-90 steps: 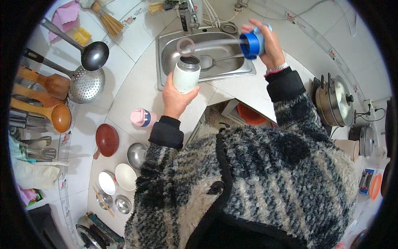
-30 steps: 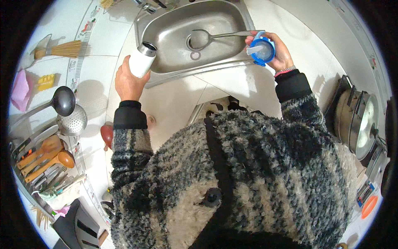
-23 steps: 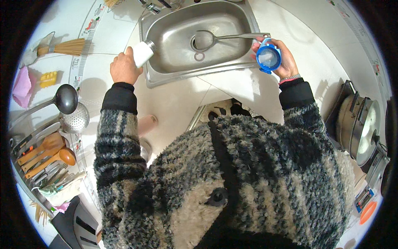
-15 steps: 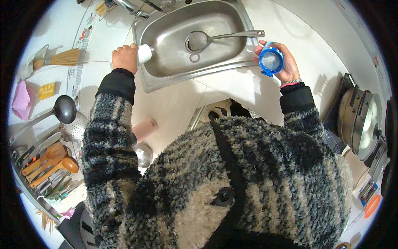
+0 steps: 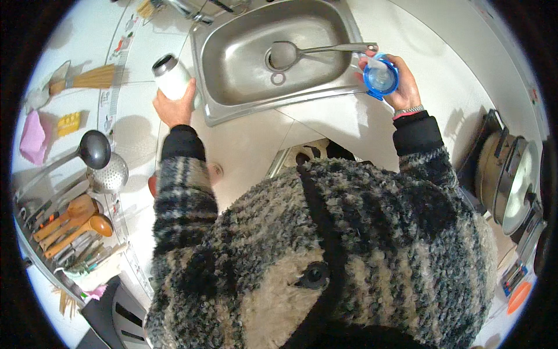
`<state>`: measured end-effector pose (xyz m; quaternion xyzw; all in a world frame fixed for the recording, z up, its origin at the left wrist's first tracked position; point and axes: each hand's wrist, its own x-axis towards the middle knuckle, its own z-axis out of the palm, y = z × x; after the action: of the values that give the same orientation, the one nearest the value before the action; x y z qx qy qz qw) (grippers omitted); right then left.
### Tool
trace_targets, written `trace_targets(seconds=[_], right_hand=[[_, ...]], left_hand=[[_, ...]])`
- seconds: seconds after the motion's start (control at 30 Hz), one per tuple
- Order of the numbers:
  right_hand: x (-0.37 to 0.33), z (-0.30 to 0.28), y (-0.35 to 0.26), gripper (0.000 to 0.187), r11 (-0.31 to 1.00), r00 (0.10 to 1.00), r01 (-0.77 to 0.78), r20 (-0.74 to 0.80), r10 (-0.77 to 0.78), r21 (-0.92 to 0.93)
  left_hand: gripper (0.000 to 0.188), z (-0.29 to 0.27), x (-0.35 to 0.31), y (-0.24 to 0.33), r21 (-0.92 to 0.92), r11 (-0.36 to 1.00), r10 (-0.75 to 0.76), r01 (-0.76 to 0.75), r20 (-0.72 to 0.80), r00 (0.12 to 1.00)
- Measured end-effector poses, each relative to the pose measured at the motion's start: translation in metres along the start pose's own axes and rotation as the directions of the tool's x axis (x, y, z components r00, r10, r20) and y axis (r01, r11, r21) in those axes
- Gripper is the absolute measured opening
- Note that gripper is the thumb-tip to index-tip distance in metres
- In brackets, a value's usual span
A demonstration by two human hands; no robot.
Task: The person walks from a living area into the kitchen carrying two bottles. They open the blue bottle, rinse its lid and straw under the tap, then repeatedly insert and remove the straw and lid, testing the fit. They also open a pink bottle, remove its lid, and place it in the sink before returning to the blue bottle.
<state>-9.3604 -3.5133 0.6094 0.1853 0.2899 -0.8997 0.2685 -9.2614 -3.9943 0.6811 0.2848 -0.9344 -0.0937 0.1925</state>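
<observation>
My left hand (image 5: 174, 109) is wrapped round a white bottle (image 5: 173, 83) with a bare metal neck, just left of the steel sink (image 5: 224, 64). The bottle's open mouth points up and toward the far left. Beyond the sink's right edge, my right hand (image 5: 408, 87) holds a blue bottle lid (image 5: 381, 77) in its fingers, the hollow inside facing up. A metal spatula (image 5: 285, 55) lies in the sink, its blade by the drain and its handle resting across the right rim, close to my right fingertips.
A faucet (image 5: 197, 13) stands at the sink's far left. Along the left wall are a brush (image 5: 93, 77), a pink cloth (image 5: 35, 136), a yellow sponge (image 5: 68, 123), a black ladle (image 5: 94, 149) and wooden utensils (image 5: 87, 227). Lidded pans (image 5: 511, 180) stand at the right.
My left hand has swung the bottle away from the sink's left edge and turned its mouth from the basin to upward. My right hand stays nearly in place with the lid.
</observation>
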Motion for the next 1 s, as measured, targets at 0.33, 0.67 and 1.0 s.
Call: trace_targets(seconds=[0.33, 0.67, 1.0], right_hand=[[-0.007, 0.022, 0.010, 0.051, 0.987, 0.990, -0.088, 0.094, 0.101, -0.134], [-0.007, 0.012, 0.013, 0.049, 0.989, 0.982, -0.145, 0.121, 0.147, -0.024], [0.000, 0.019, 0.020, 0.051, 0.995, 0.983, -0.093, 0.164, 0.088, 0.024]], left_hand=[[0.097, 0.055, -0.091, -0.081, -0.374, 0.842, -0.532, 0.389, -0.449, 0.718], [0.096, 0.087, -0.112, -0.093, -0.415, 0.733, -0.680, 0.538, -0.421, 0.601], [0.106, 0.072, -0.123, -0.073, -0.451, 0.402, -0.915, 0.797, -0.161, 0.370]])
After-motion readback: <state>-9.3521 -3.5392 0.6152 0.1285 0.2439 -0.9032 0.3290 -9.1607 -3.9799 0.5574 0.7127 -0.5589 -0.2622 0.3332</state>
